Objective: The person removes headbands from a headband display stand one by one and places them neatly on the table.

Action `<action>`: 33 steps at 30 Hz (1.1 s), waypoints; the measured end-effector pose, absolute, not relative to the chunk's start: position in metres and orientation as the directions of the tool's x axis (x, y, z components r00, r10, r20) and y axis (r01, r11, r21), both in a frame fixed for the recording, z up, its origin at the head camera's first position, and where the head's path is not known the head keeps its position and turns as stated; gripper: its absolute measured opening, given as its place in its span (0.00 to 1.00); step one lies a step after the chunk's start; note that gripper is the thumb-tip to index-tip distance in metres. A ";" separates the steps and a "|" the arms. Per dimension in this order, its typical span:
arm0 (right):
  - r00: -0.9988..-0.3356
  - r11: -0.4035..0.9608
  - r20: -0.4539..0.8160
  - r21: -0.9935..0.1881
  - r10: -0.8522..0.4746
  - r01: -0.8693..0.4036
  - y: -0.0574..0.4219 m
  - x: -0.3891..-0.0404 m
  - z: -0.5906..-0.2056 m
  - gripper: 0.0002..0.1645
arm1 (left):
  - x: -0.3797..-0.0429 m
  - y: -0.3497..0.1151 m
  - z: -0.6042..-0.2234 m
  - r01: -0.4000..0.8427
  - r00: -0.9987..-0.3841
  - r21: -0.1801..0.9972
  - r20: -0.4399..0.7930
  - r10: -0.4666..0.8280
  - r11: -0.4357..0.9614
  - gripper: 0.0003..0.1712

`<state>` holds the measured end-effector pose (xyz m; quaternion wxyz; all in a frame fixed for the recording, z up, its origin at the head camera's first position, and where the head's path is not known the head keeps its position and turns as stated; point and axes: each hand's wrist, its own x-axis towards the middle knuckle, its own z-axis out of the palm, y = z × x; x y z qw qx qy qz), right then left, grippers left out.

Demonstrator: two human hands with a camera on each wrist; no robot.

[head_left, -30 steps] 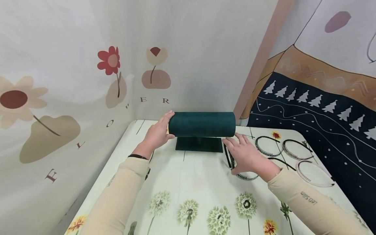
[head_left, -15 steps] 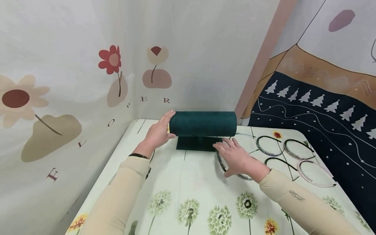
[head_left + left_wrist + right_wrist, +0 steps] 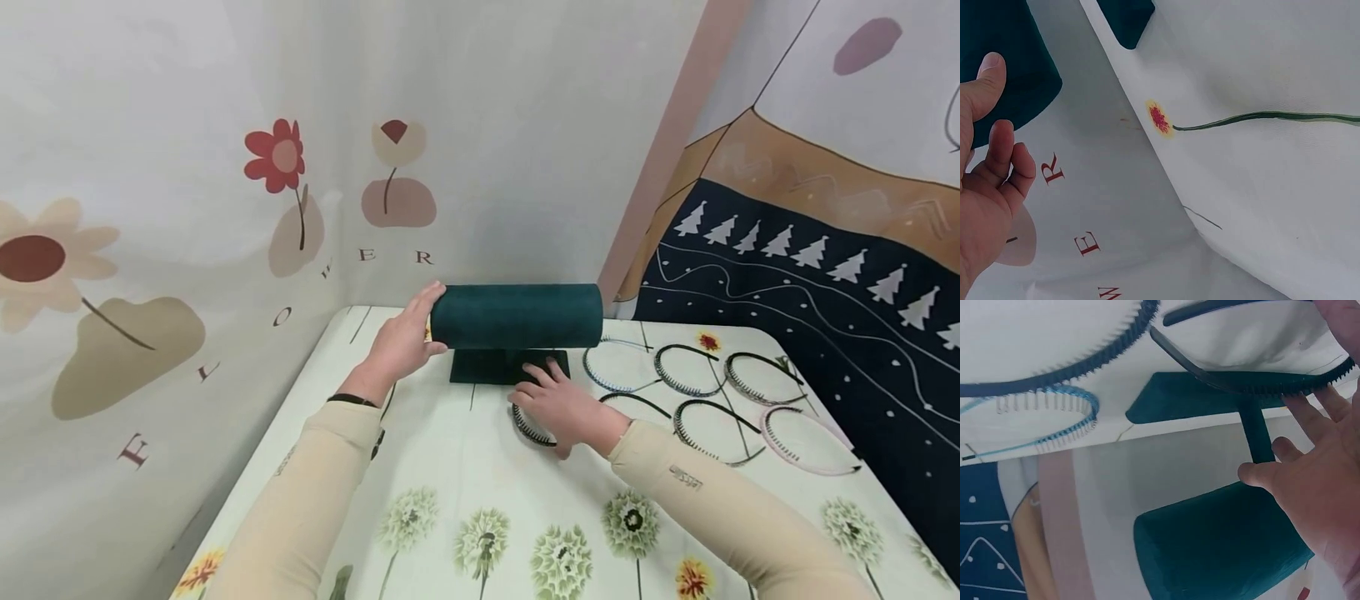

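Note:
A dark green display stand (image 3: 517,317) has a horizontal padded roll on a post over a flat rectangular base. My left hand (image 3: 397,342) grips the roll's left end; the left wrist view shows the thumb (image 3: 992,69) against the green cloth. In front of the base, my right hand (image 3: 561,410) holds a black toothed headband (image 3: 531,430) low at the table. Most of that headband is hidden under the palm in the head view. The right wrist view shows the same black headband (image 3: 1229,381) running between thumb and fingers, its bare ends pointing away from the hand.
To the right lie several more toothed headbands, among them a blue one (image 3: 600,379), a pink one (image 3: 776,442) and a dark one (image 3: 675,425). The white flowered tablecloth (image 3: 450,467) meets a grey printed curtain (image 3: 510,167) behind the stand.
My right hand has moved left across the table with the black headband, from beside the stand's right end to in front of its base. My left hand stays on the roll.

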<state>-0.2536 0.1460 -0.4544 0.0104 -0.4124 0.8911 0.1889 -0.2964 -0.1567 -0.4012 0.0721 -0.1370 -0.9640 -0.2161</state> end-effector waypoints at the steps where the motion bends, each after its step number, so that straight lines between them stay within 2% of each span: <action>1: -0.661 0.582 -0.182 0.345 -0.728 -0.737 0.144 -0.254 -0.455 0.75 | -0.297 -0.157 -0.401 0.295 -0.952 0.396 0.199 0.233 0.869 0.62; 7: -0.658 0.538 -0.211 0.424 -0.723 -0.728 0.133 -0.256 -0.455 0.76 | -0.297 -0.157 -0.402 0.302 -0.949 0.384 0.204 0.238 0.873 0.61; 12: -0.681 0.555 -0.212 0.437 -0.701 -0.708 0.131 -0.254 -0.453 0.78 | -0.298 -0.157 -0.403 0.306 -0.948 0.385 0.207 0.241 0.871 0.61; 25: -0.731 0.645 -0.203 0.359 -0.652 -0.675 0.144 -0.253 -0.454 0.83 | -0.299 -0.158 -0.403 0.288 -0.954 0.389 0.195 0.227 0.875 0.62; 33: -0.746 0.694 -0.187 0.279 -0.639 -0.664 0.158 -0.253 -0.460 0.80 | -0.300 -0.157 -0.403 0.284 -0.956 0.390 0.188 0.226 0.876 0.62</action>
